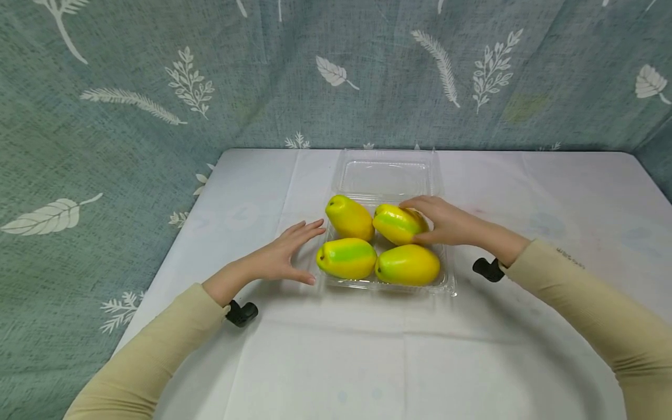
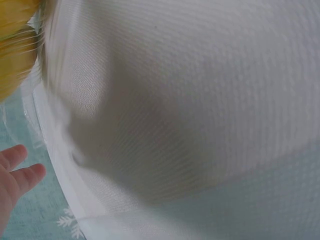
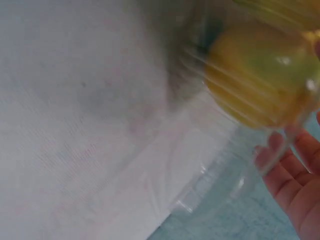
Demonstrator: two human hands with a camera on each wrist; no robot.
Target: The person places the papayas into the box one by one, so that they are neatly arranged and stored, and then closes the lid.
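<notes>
A clear plastic clamshell box lies with its lid folded back on the white-covered table. Inside are several glossy yellow-green papayas in two rows. My right hand grips the back right papaya, thumb at its near side and fingers over its far side. In front of it lies another papaya. On the left are the back left papaya and the front left papaya. My left hand is beside the box's left side, fingers spread, holding nothing; in the left wrist view only some fingertips show.
The transparent lid extends toward the table's back edge. Behind the table and along its left hangs a blue-green leaf-print cloth. Black wrist mounts sit under both sleeves. White cloth covers the tabletop in front of the box.
</notes>
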